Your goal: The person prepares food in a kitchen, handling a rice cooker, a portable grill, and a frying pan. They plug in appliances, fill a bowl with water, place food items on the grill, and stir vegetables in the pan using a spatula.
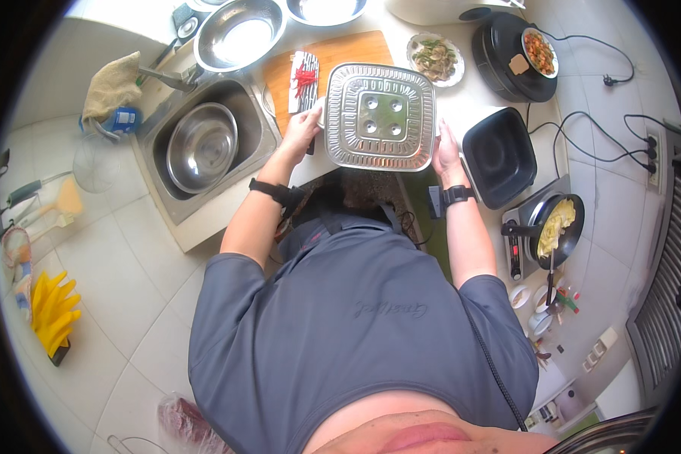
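Observation:
A square, slotted metal tray (380, 117), which looks like a steamer rack, is held level between my two hands in front of me. My left hand (302, 131) grips its left edge. On the opposite edge is my right hand (447, 150), its fingers partly hidden by the tray. Just beyond my left hand, a black-and-white patterned knife blade (302, 85) lies on a wooden cutting board (346, 50), with red pepper shreds (305, 77) on it. Close to my right hand stands a black square pot (499, 158) with nothing inside.
The sink (162, 193) at left holds a metal basin (202, 147). Two metal bowls, one a large bowl (241, 34), stand behind. A plate of cooked food (436, 59) sits near a black appliance (505, 62). Cabbage fills a frying pan (567, 227) on a cooktop (513, 264). Cords (579, 122) trail along the right.

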`<state>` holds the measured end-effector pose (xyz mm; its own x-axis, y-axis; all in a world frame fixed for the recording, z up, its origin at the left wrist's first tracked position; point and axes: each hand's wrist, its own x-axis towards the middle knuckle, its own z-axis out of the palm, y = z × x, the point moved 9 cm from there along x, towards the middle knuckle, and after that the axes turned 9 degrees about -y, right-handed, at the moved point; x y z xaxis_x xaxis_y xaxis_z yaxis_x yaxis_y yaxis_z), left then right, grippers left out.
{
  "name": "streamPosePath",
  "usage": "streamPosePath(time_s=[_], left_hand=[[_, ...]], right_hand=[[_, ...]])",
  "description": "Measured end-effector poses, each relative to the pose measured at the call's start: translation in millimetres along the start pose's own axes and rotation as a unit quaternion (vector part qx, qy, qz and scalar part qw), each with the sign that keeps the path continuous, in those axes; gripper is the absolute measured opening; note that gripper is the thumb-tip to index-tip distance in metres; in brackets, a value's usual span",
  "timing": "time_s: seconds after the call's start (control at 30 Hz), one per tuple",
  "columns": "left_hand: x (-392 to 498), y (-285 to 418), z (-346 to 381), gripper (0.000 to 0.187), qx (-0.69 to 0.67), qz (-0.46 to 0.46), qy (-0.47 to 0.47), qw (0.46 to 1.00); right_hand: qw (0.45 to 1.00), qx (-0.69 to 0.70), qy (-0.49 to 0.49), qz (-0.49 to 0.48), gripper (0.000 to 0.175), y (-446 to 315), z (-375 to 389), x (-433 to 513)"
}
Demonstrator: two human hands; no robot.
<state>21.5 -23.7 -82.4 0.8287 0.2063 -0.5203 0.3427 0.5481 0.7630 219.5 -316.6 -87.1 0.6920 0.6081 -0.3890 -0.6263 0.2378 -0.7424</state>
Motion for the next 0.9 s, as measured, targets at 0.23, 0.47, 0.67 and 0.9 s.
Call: streamPosePath(time_s=[0.23,0.47,0.67,0.9], left_hand=[[8,20,-4,0.049,0.007,0.031,-0.007,0.999],[9,28,-10,0.041,-0.050,0.057,-0.018,0.997],[0,53,25,0.051,-0.111,0.023,-0.146,0.983],[-4,65,62,0.055,-0.096,0.007,-0.197,0.976]], right_hand=[[0.999,0.021,-0.016,-0.031,0.037,-7,6,-8],[0.999,0.031,-0.015,-0.004,0.071,-10,9,-29],[0.994,-0.005,-0.109,-0.013,0.073,-51,39,-64],[0.996,-0.033,-0.087,0.013,0.065,-76,52,-100]])
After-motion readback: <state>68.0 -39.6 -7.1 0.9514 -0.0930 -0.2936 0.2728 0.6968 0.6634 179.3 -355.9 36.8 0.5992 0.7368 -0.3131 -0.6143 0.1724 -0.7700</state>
